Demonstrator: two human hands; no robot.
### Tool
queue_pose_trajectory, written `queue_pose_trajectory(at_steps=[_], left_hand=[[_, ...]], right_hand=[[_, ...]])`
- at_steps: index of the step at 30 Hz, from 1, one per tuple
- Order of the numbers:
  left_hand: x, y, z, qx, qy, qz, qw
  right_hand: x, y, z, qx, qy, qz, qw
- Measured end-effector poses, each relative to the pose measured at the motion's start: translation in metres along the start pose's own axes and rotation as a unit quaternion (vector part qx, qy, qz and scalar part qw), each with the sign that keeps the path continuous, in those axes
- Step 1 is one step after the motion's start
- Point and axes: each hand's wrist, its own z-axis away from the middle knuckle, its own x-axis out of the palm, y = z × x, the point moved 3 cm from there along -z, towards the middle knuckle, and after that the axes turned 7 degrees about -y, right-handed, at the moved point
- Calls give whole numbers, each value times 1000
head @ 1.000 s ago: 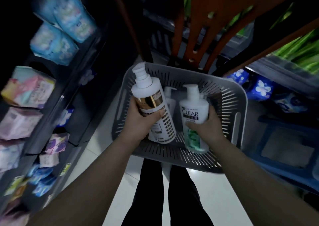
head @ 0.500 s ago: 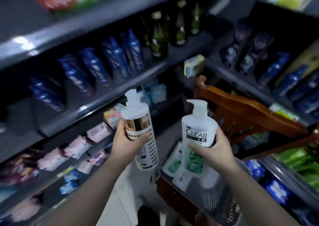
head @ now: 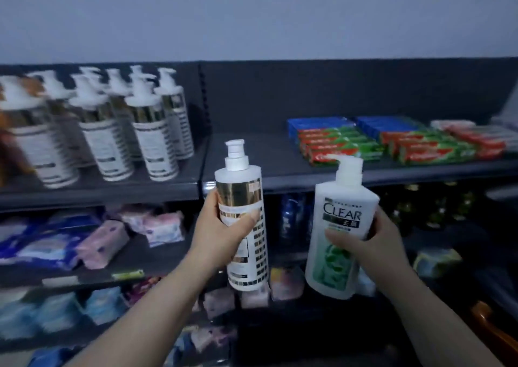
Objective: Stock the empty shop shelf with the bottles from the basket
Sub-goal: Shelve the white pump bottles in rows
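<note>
My left hand [head: 217,233] grips a white pump bottle with a gold band [head: 243,212], held upright in front of the top shelf's edge. My right hand [head: 372,243] grips a white CLEAR pump bottle with a green label [head: 340,226], tilted slightly right. Both bottles are level with the dark top shelf [head: 252,153], which has a bare stretch right behind them. Several matching gold-band pump bottles [head: 151,136] stand on the shelf's left section. The basket is out of view.
Stacked toothpaste boxes [head: 350,142] fill the right part of the top shelf. Soft packs [head: 103,239] lie on the shelf below left, dark bottles [head: 420,207] below right. A wooden chair edge [head: 493,330] shows at the lower right. A plain wall rises above.
Both bottles came up out of the basket and rose to top-shelf height. My view swung up from the basket and floor to the shelves.
</note>
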Motion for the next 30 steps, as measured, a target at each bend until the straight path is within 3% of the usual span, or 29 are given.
queue_pose_trajectory(at_steps=[7,13,22,30], left_hand=[[-100,18,-47,37,59,-39,997],[-145,9,-75,45,65,-61,995],[-155,-6,-97,33,50,-63,996],[-134,8,-129,51,44,-25,997]], right_hand=[[93,-72,-105,-107,-8,-46,993],[156,-83,-185,-130,-8,-67,989],[198,-56,-253,-88,-78,-38,992],[201,-66,-251,-98,-167,29,981]])
